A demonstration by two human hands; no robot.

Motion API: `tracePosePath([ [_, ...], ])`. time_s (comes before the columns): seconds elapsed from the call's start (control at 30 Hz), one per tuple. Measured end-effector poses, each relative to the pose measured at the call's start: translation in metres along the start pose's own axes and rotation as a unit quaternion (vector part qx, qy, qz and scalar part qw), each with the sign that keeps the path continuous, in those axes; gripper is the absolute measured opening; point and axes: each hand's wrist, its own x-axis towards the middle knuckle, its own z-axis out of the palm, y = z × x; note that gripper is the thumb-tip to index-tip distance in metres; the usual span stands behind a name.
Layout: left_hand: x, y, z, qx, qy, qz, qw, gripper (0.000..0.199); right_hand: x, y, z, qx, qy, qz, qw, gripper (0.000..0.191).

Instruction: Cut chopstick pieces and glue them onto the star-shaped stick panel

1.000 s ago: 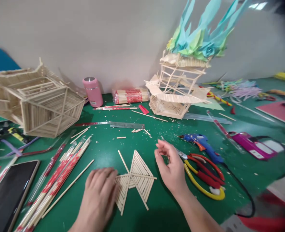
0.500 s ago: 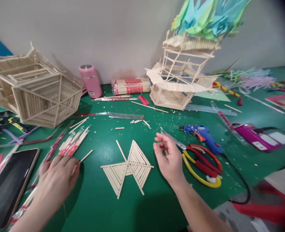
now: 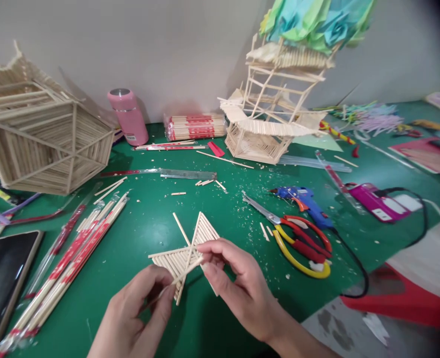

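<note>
My left hand (image 3: 136, 306) pinches a thin wooden stick (image 3: 185, 273) between thumb and fingers. The stick slants up to the right, and its far end lies between the thumb and fingertips of my right hand (image 3: 244, 283). Beneath both hands, on the green table, lies a flat frame (image 3: 164, 258) of wooden sticks crossing at one centre. Two of its triangular sections are filled with rows of sticks; my right hand covers part of one. Left of my left hand are long wooden sticks in red-banded wrappers (image 3: 70, 271).
Large scissors (image 3: 304, 243), a blue glue gun (image 3: 305, 201) and a magenta device (image 3: 377, 201) lie right. Stick-built models stand left (image 3: 52, 144) and back right (image 3: 275, 99). A pink bottle (image 3: 130, 119), bundled sticks (image 3: 195, 127) and a phone (image 3: 7, 278) are also on the green table (image 3: 111, 318).
My left hand has left the wrapped sticks and come right to the frame with a stick. My right hand has moved left and down to meet it. The camera view has shifted slightly.
</note>
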Motion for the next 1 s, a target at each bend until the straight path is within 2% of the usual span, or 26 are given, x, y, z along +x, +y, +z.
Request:
tracePosePath([
  [0.07,0.003,0.003,0.007,-0.027,-0.016,-0.006,0.999,0.010,-0.001,-0.001,0.004,-0.003,0.012,0.004,1.000,0.010],
  [0.13,0.008,0.008,0.013,-0.066,-0.040,-0.006,0.997,0.011,-0.002,-0.003,0.006,-0.015,-0.009,-0.005,1.000,0.012],
  [0.2,0.013,0.012,0.018,-0.101,-0.062,0.000,0.993,0.015,-0.003,-0.003,0.001,-0.025,-0.038,-0.016,0.999,0.015],
  [0.23,0.014,0.013,0.019,-0.113,-0.069,0.000,0.991,0.017,-0.005,-0.002,-0.005,-0.042,-0.033,-0.017,0.998,0.016],
  [0.3,0.017,0.011,0.021,-0.129,-0.080,-0.018,0.988,0.020,-0.010,0.007,-0.027,-0.136,0.036,-0.009,0.990,0.019],
  [0.33,0.018,0.009,0.021,-0.140,-0.084,-0.039,0.986,0.021,-0.013,0.014,-0.042,-0.219,0.097,-0.004,0.971,0.018],
  [0.37,0.019,0.007,0.021,-0.157,-0.089,-0.066,0.981,0.023,-0.018,0.022,-0.058,-0.328,0.159,0.003,0.931,0.017],
  [0.43,0.021,0.002,0.020,-0.214,-0.088,-0.130,0.964,0.027,-0.029,0.040,-0.093,-0.389,0.212,0.028,0.896,0.019],
  [0.5,0.024,0.002,0.017,-0.292,-0.069,-0.189,0.935,0.032,-0.039,0.055,-0.122,-0.431,0.215,0.062,0.874,0.025],
  [0.57,0.029,0.005,0.013,-0.364,-0.037,-0.234,0.901,0.039,-0.045,0.064,-0.141,-0.465,0.197,0.087,0.858,0.027],
  [0.63,0.033,0.009,0.009,-0.402,0.002,-0.275,0.873,0.042,-0.047,0.066,-0.151,-0.491,0.173,0.106,0.847,0.026],
  [0.7,0.036,0.010,0.005,-0.408,0.023,-0.291,0.865,0.041,-0.044,0.065,-0.154,-0.512,0.145,0.117,0.839,0.027],
  [0.77,0.034,0.008,0.002,-0.373,0.010,-0.274,0.886,0.037,-0.038,0.062,-0.155,-0.530,0.116,0.119,0.832,0.030],
  [0.83,0.029,0.002,0.001,-0.277,-0.034,-0.213,0.936,0.037,-0.029,0.062,-0.156,-0.547,0.093,0.118,0.823,0.033],
  [0.9,0.020,-0.002,0.001,-0.142,-0.079,-0.104,0.981,0.034,-0.022,0.063,-0.156,-0.562,0.081,0.119,0.815,0.033],
  [0.93,0.015,-0.004,0.002,-0.080,-0.090,-0.040,0.992,0.029,-0.019,0.064,-0.157,-0.568,0.078,0.119,0.811,0.032],
  [1.0,0.005,-0.006,0.005,0.022,-0.099,0.072,0.992,0.023,-0.015,0.066,-0.157,-0.575,0.075,0.121,0.806,0.031],
])
